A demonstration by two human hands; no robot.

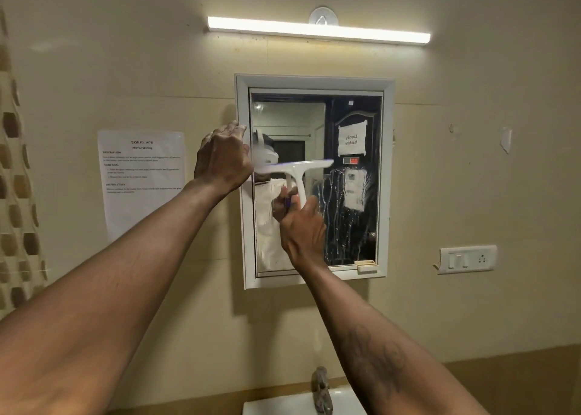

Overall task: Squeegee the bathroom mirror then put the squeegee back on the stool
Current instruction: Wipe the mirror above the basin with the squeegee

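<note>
A white plastic squeegee (295, 169) lies against the glass of the bathroom mirror (345, 213), its T-shaped head level across the left half of the pane and its flat handle dropping straight down. The right hand (303, 229) is closed around the lower end of that handle, fingers wrapped, with a small purple bit showing just beside the thumb. The left hand (224, 156) is curled over the left edge of the white frame (243, 232) at about the height of the blade; its fingertips hook around the moulding and grip nothing else.

The mirror is a rectangular pane set in a broad, mitred white frame with a small tab at the lower right corner. Right of the handle the glass carries wavy vertical trails of water and beads; left of it the surface looks smeared and pale. A dark panelled door with paper notices shows in the reflection.

The wall is smooth cream tile. A printed task sheet (141, 182) is stuck to it left of the mirror, a white switch plate (467, 259) sits to the right, and a long strip light (317, 31) glows above. Below, a metal tap (320, 389) stands at the back of a white washbasin (283, 406), whose bowl is mostly out of view.
</note>
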